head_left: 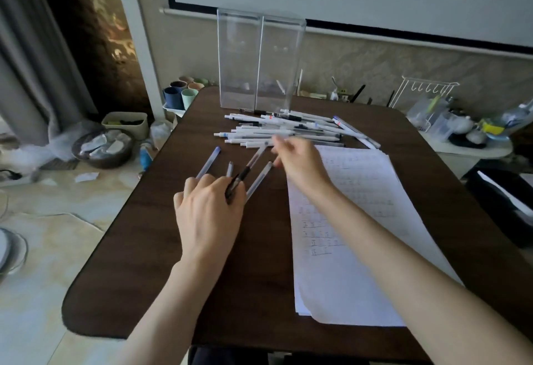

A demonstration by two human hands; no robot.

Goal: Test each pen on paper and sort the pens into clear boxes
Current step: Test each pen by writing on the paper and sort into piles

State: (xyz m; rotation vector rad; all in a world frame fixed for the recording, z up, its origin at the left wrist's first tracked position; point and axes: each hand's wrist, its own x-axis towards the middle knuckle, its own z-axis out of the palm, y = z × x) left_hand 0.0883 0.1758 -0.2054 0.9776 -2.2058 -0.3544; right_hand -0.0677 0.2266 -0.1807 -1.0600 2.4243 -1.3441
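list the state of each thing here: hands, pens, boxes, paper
left hand, grips a fan of pens
held pens, fanned out from the left hand
right hand, blurred, at the pile's near edge, grip unclear
pen pile, lying loose on the table before the boxes
clear boxes, upright, side by side, contents unclear
paper, flat on the table, written marks on it

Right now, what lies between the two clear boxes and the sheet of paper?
In the head view, a pile of white pens lies between the clear boxes and the paper; the right hand reaches over its near edge.
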